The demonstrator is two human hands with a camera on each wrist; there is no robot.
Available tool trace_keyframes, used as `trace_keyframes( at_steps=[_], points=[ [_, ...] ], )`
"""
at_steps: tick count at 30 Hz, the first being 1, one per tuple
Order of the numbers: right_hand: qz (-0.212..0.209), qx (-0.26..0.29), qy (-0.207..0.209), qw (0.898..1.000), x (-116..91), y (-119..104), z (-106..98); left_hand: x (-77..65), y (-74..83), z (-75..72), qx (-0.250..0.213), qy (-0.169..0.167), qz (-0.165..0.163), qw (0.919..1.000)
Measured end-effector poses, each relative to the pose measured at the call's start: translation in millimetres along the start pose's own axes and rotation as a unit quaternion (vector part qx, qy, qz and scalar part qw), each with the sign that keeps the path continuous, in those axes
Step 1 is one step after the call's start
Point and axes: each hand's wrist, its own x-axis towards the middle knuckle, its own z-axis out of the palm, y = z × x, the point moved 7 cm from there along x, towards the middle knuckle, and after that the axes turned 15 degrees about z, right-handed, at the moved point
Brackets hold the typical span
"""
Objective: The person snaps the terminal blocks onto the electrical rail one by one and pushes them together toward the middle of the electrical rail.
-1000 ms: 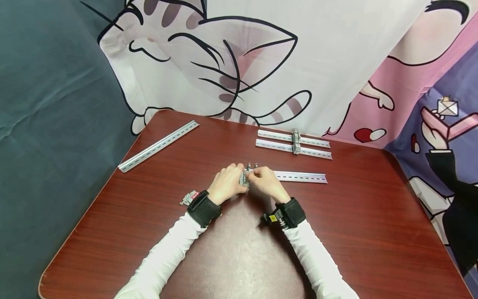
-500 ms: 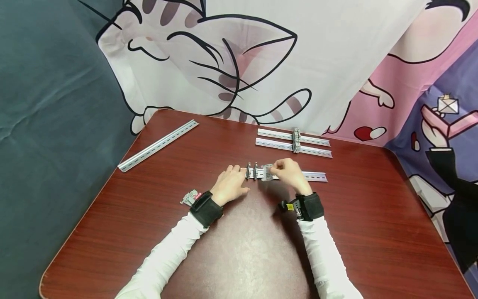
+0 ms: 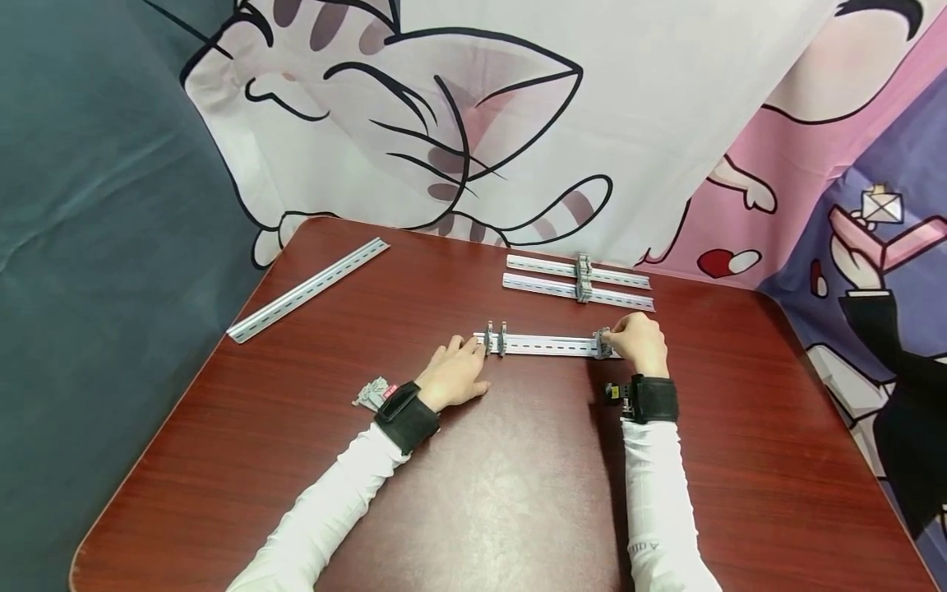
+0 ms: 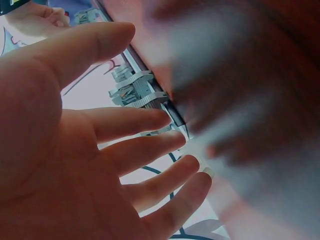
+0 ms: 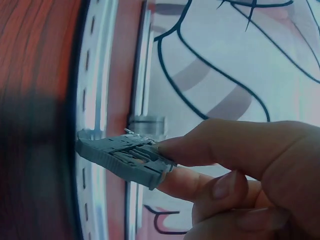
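Observation:
A slotted metal DIN rail (image 3: 551, 346) lies across the middle of the table. Near its right end my right hand (image 3: 640, 341) pinches a grey terminal block (image 5: 125, 157) between thumb and fingers; in the right wrist view the block's foot overlaps the rail. My left hand (image 3: 453, 374) has its fingers spread, fingertips right at the rail's left end. Two thin grey clip-on pieces (image 3: 496, 339) stand on the rail just beside those fingertips, seen also in the left wrist view as ribbed grey pieces (image 4: 137, 90).
Behind, two parallel rails (image 3: 540, 285) carry a row of grey blocks (image 3: 584, 279) across them. Another rail (image 3: 307, 289) lies slanted at the table's left edge. Grey parts with a red label (image 3: 374, 393) lie by the left wrist. A printed curtain (image 3: 473, 123) hangs behind the table.
My right hand has carried the terminal block rightward along the rail, from beside the left hand to near the right end. The left hand has stayed at the left end, its fingers loosening.

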Motion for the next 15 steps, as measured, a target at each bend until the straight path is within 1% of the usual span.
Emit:
trace_keyframes(
  at_steps=[6, 15],
  points=[
    [0.007, -0.002, 0.006, 1.000, 5, 2, 5, 1.8, -3.1, 4.0, 0.004, -0.011, 0.001, 0.9999],
    [0.022, -0.009, 0.017, 1.000, 6, -1, 12, 1.9, -3.0, 5.2, -0.001, -0.009, 0.002, 1.0000]
  ],
)
